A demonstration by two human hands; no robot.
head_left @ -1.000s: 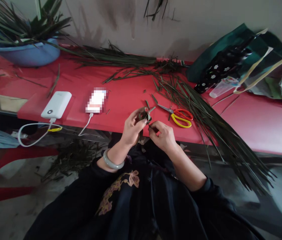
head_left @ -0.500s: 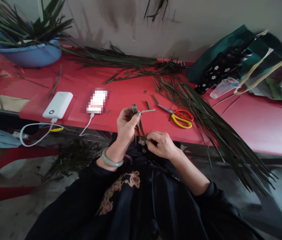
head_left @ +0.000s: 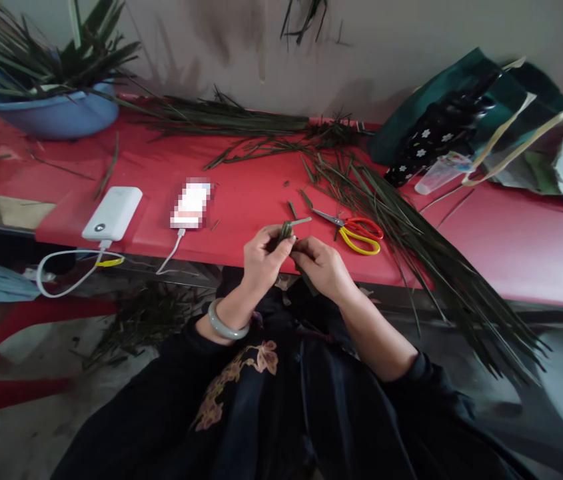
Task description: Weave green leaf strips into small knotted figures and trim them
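Observation:
Between thumb and fingers, my left hand (head_left: 265, 257) pinches a small folded bundle of green leaf strips (head_left: 286, 231), with a pale strip end poking out to the right. My right hand (head_left: 325, 267) is closed at the bundle's right side, gripping a leaf strip whose held part is mostly hidden by the fingers. The two hands almost touch, just over the table's front edge. Scissors (head_left: 356, 230) with one red and one yellow handle lie to the right of my hands, blades pointing left.
Long leaf strips (head_left: 401, 220) spread across the red table (head_left: 251, 193) and hang over its front edge. A power bank (head_left: 114, 213) and a blurred phone (head_left: 191, 203) lie left, cabled. A blue basin (head_left: 61, 113) holds leaves. A green bag (head_left: 421, 100) stands at back right.
My right hand has come up and inward to meet my left hand at the leaf bundle. My left hand has shifted slightly right and turned. The view has moved a little.

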